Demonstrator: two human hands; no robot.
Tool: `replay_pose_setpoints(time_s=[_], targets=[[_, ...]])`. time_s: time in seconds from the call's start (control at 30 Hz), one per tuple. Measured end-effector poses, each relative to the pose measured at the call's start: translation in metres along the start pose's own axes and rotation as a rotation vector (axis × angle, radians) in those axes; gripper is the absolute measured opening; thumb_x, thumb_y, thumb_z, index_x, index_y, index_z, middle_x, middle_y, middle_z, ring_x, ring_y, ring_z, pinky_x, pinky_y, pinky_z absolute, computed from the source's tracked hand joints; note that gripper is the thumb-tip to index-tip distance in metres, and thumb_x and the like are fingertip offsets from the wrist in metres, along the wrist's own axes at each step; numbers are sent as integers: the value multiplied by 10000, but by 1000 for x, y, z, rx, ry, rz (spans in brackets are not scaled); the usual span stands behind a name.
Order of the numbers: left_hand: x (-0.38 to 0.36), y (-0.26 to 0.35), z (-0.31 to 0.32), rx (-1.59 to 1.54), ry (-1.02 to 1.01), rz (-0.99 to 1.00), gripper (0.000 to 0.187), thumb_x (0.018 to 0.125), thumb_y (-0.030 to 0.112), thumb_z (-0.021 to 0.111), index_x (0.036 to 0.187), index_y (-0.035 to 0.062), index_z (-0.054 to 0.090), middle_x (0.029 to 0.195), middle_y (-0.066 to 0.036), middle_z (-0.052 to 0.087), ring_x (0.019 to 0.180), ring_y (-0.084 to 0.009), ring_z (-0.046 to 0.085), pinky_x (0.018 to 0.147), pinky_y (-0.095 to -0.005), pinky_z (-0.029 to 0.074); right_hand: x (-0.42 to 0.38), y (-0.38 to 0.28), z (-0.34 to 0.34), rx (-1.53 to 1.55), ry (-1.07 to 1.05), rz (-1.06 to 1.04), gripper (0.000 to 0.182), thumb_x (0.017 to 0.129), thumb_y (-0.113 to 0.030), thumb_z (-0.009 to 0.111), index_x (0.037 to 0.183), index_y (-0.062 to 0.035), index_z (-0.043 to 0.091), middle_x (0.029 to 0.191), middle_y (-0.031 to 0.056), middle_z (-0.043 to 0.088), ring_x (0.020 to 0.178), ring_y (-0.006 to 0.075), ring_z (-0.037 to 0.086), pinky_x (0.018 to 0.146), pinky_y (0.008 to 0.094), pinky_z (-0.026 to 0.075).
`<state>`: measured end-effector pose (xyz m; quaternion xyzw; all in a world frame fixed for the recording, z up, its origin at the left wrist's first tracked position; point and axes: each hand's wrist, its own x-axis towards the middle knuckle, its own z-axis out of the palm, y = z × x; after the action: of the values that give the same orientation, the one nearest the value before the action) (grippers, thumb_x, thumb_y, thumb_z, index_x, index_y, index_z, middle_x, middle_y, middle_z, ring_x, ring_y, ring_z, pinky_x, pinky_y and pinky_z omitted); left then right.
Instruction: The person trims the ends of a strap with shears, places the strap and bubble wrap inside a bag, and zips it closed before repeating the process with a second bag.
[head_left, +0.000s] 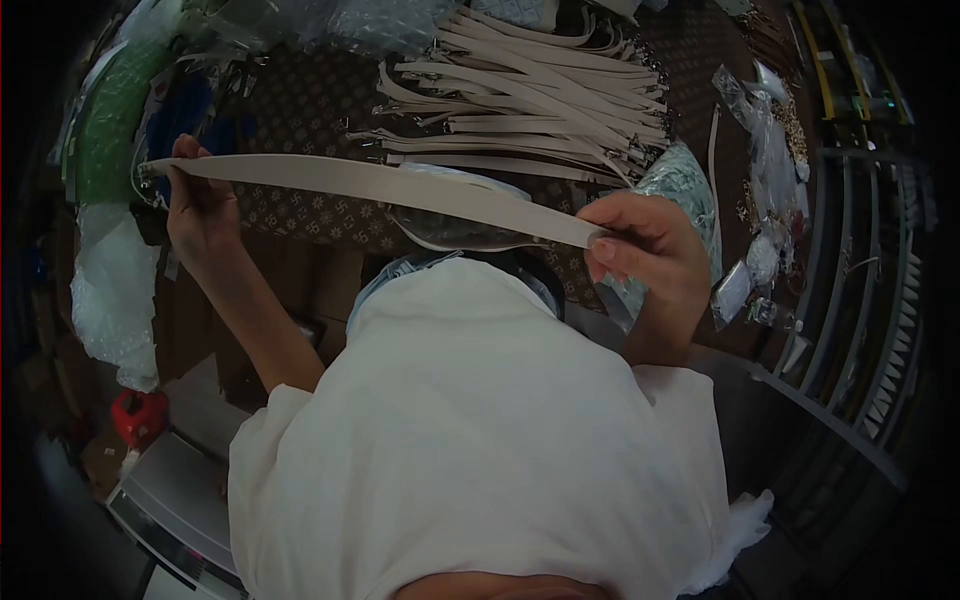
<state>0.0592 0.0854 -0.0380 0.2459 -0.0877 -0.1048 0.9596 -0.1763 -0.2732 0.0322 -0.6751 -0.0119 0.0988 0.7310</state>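
A pale beige strap (390, 185) is stretched out between my two hands, in front of my chest. My left hand (205, 195) is closed on its left end, close to a small metal clasp (146, 172). At the right end, my right hand (650, 240) pinches the strap between thumb and fingers. Just beyond it, a pile of similar beige straps (540, 85) with metal hardware at their ends lies across the patterned cloth (300, 110).
Bubble wrap (390, 25) lies at the back, with green wrap (115, 130) on the left. Plastic bags (775, 170) and small packets (733, 290) are on the right, near a metal rack (860, 290). A red container (139, 415) stands at lower left.
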Motion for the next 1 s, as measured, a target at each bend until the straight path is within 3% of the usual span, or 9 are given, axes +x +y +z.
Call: replay_pose_setpoints(time_s=[0.1, 0.2, 0.33, 0.43, 0.5, 0.53, 0.57, 0.8, 1.0], targets=[[-8, -2, 26, 101, 328, 317, 259, 868, 82, 465, 1091, -48, 487, 950, -116, 594, 788, -198, 597, 658, -293, 512, 3, 6, 9, 170, -11, 31, 207, 839, -71, 536, 1015, 36, 560, 761, 45, 586, 614, 61, 508, 544, 182, 407], [-10, 60, 39, -155, -26, 292, 144, 856, 85, 460, 825, -47, 508, 537, -15, 508, 429, -80, 513, 418, -193, 465, 6, 22, -6, -241, 181, -299, 207, 838, -62, 533, 1020, 31, 562, 849, 54, 592, 690, 80, 542, 622, 201, 437], [-35, 125, 99, -115, -356, -30, 174, 879, 110, 422, 748, 2, 466, 464, -11, 458, 297, -68, 413, 254, -179, 351, -2, 53, -51, -109, 763, 54, 194, 823, -116, 574, 960, 18, 602, 819, 38, 621, 697, 100, 569, 625, 235, 454], [-45, 82, 105, -507, -594, -77, 241, 913, 184, 370, 774, 17, 474, 437, -23, 423, 310, -76, 424, 256, -186, 355, -4, 127, -86, -355, 748, 380, 250, 770, -199, 635, 916, 3, 614, 792, 59, 624, 711, 110, 576, 617, 234, 452], [-49, 61, 114, 230, -385, -343, 317, 933, 260, 322, 821, 12, 485, 461, -28, 420, 309, -85, 404, 271, -191, 365, -5, 183, -88, -502, 699, 512, 253, 762, -200, 636, 918, -3, 610, 810, 88, 631, 725, 154, 595, 617, 275, 468], [-46, 27, 116, 289, -408, -618, 370, 939, 283, 310, 935, -38, 495, 515, -17, 427, 328, -74, 369, 290, -189, 339, -5, 206, -80, -878, 766, 613, 253, 751, -203, 636, 904, -5, 603, 820, 120, 626, 750, 219, 597, 633, 330, 471], [-60, -10, 130, 425, -296, -579, 385, 933, 256, 329, 1038, -80, 484, 553, 0, 427, 352, -61, 333, 310, -188, 278, -4, 219, -73, -1261, 816, 698, 252, 740, -206, 636, 891, -8, 597, 830, 152, 621, 775, 284, 598, 649, 385, 474], [-84, -83, 146, 536, -172, -1044, 326, 906, 184, 386, 1083, -54, 522, 638, 12, 466, 518, -47, 373, 458, -171, 305, -10, 238, -69, -1180, 846, 627, 247, 738, -179, 611, 879, 12, 543, 844, 200, 573, 791, 379, 551, 695, 443, 453], [-90, -80, 142, 595, -318, -878, 312, 923, 181, 367, 1098, -16, 535, 640, 20, 470, 521, -41, 386, 468, -170, 313, -6, 195, -65, -1111, 1100, 260, 186, 821, -154, 537, 888, 13, 490, 780, 157, 573, 722, 310, 563, 619, 386, 448]])
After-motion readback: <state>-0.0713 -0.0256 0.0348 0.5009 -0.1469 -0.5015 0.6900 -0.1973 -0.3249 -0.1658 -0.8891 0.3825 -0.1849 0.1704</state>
